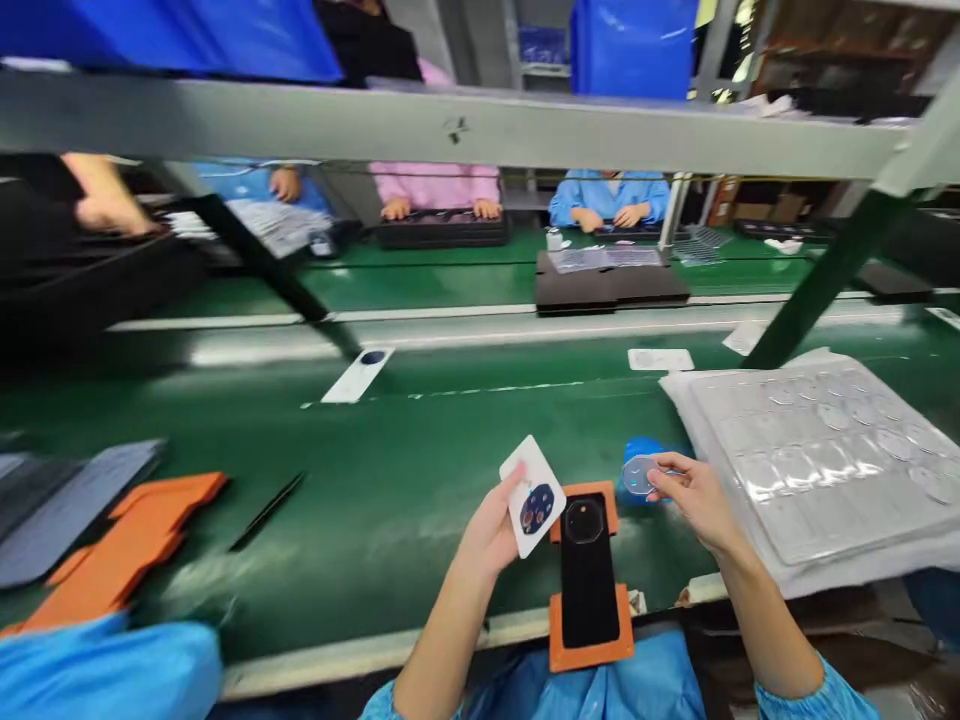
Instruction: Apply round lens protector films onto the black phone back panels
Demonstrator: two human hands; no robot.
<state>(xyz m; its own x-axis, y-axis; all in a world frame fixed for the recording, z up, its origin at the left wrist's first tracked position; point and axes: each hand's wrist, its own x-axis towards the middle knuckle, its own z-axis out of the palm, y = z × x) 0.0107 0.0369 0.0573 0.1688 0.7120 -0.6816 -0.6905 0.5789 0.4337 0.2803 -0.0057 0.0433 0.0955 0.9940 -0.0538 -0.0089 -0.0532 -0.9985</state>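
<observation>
My left hand (491,525) pinches a white card (519,470) that carries a dark, rounded camera-lens piece (538,508). Between the thumb and fingers of my right hand (697,500) is a clear, rounded lens cover (636,476), held over a small blue object (645,447) that it partly hides. Below and between both hands lies a black phone (589,585), its round camera area at the top. An orange holder (591,657) frames the phone at both ends and juts over the table's front edge.
A clear plastic tray (765,490) with round pieces stands at right. On the left are orange holders (142,530), grey slabs (82,510) and a thin black tool (266,512). White cards (358,376) lie farther back. A grey beam (450,125) spans overhead; co-workers sit opposite.
</observation>
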